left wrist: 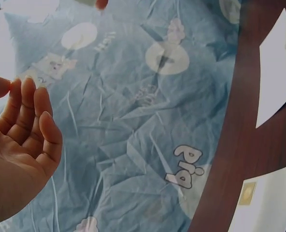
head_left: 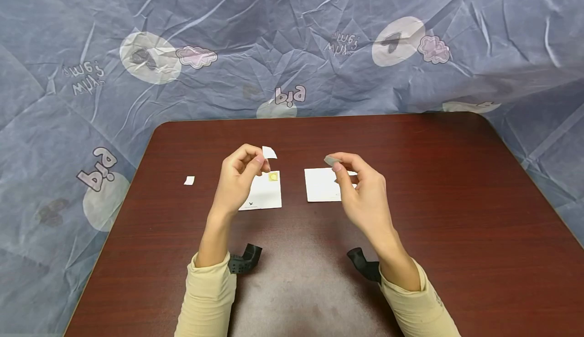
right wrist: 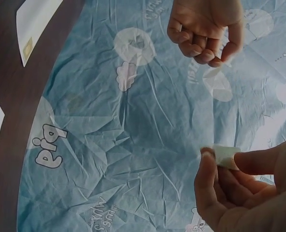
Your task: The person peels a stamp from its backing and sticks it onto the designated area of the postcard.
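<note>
My left hand (head_left: pixel 237 177) is raised above the table, pinching a small white piece of paper (head_left: pixel 269 152) between thumb and fingertips. Below it lies a white card or envelope (head_left: pixel 260 195) with a gold square stamp or sticker (head_left: pixel 273 176) near its top right corner. Across from it, my right hand (head_left: pixel 365 190) pinches a small pale square (head_left: pixel 331 160), seemingly paper or a sticker, between thumb and forefinger. A second white card or envelope (head_left: pixel 321 185) lies under that hand, which partly covers it. The right wrist view also shows the pale square (right wrist: pixel 226 157) in the fingertips.
A small white paper scrap (head_left: pixel 189 180) lies on the left part of the dark wooden table (head_left: pixel 456 215). Behind the table hangs a wrinkled blue printed cloth (head_left: pixel 292 38). Black devices (head_left: pixel 246 259) are strapped at both wrists.
</note>
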The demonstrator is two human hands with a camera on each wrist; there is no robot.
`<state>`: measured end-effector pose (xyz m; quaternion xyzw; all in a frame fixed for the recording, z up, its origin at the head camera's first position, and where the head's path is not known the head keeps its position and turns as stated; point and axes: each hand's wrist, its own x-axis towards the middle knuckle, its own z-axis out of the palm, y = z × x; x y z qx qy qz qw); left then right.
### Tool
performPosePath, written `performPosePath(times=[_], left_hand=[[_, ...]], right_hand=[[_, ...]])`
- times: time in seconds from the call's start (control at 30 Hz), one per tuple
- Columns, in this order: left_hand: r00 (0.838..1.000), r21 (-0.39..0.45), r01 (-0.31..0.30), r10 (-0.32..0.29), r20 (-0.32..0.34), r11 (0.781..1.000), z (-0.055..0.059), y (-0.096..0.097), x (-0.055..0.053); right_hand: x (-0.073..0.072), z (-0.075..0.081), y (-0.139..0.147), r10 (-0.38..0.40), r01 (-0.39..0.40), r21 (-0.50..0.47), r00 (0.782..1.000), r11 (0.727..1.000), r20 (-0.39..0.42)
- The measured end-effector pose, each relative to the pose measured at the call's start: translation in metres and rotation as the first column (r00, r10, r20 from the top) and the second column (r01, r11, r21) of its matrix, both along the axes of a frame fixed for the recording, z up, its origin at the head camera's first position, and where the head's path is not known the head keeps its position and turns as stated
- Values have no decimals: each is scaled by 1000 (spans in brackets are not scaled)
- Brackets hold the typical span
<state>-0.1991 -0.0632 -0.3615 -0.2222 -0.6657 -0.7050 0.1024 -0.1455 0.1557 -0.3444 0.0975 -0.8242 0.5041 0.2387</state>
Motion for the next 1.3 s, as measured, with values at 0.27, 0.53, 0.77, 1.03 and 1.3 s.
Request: performPosePath(times=[0.27, 0.53, 0.77, 1.03, 1.3], left_hand=[[996, 21, -78, 77, 44, 997, -1, -14, -4], [986, 16, -153, 152, 66, 988, -8, -26, -13], [964, -22, -236, 237, 123, 971, -20, -40, -22], [902, -50, -367, 368, 225, 929, -32, -60, -33], [828, -9, -469, 443, 343, 883, -47, -84, -41]], right_hand=[[0, 1, -1, 151, -138, -135, 985, 981, 85], [1, 1, 0, 125, -120, -72, 989, 990, 75], [1, 2, -1, 124, -119, -62, 989, 991, 80], [2, 2, -2, 129, -127, -37, 988, 991, 80], [2, 1, -2, 142, -140, -35, 988, 989, 65]])
